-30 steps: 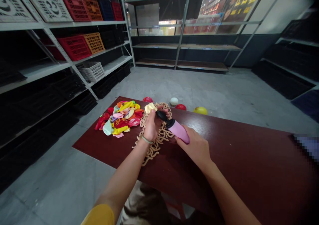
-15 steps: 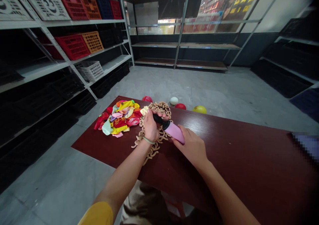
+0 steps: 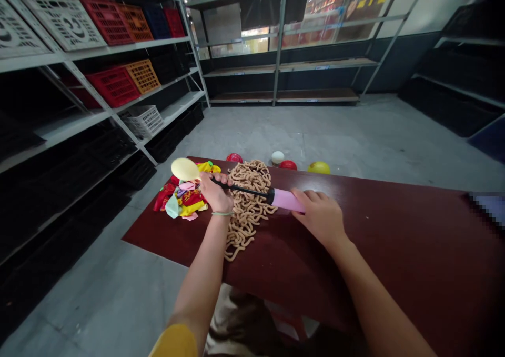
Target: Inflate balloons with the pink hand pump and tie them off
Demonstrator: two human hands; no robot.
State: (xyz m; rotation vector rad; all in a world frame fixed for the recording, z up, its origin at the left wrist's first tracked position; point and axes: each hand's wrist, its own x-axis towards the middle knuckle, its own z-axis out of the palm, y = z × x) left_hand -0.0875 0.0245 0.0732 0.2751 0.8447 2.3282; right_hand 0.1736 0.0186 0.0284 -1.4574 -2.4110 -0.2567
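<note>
A hand balloon pump with a pink barrel (image 3: 287,199) and a black rod drawn out of it spans the space between my hands. My left hand (image 3: 216,194) is closed on its black end, at the neck of a partly inflated pale yellow balloon (image 3: 184,169). My right hand (image 3: 320,217) wraps around the far end of the pink barrel. Below the balloon lies a heap of flat, colourful balloons (image 3: 192,205). Under the pump, a pile of beige, curly, worm-like pieces (image 3: 251,217) spreads over the dark red table (image 3: 379,251).
Beyond the table's far edge show red balloons (image 3: 288,165), a white one (image 3: 277,157) and a yellow one (image 3: 319,167). Shelves with plastic crates (image 3: 114,86) stand left; a metal rack (image 3: 315,96) stands behind. A pixelated flat object (image 3: 489,209) lies at the table's right.
My hands have moved apart, drawing the black rod out of the pink barrel. The pale yellow balloon has swelled from a small limp shape to an oval. My view has shifted slightly.
</note>
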